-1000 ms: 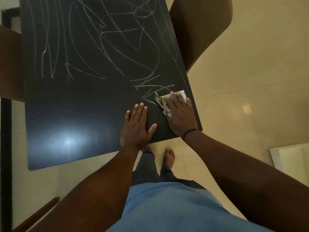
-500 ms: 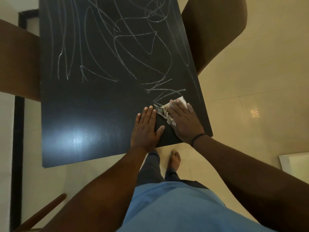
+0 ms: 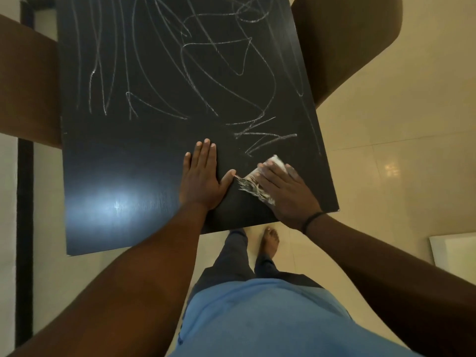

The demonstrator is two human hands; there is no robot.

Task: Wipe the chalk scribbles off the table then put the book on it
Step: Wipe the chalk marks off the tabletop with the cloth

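A black table fills the upper middle of the head view. White chalk scribbles cover its far half and reach down to a zigzag near its right edge. My left hand lies flat on the tabletop near the front edge, fingers straight. My right hand presses a white frayed cloth flat against the table just below the zigzag. Most of the cloth is hidden under that hand. No book that I can identify shows in this frame.
Brown chairs stand at the table's left and far right. A white flat object lies on the beige tile floor at the right edge. My bare foot stands just below the table's front edge.
My right hand and the cloth have slid back toward the table's front edge, away from the zigzag, whose lowest strokes are gone. The left hand stays flat in place. The camera shifted slightly.
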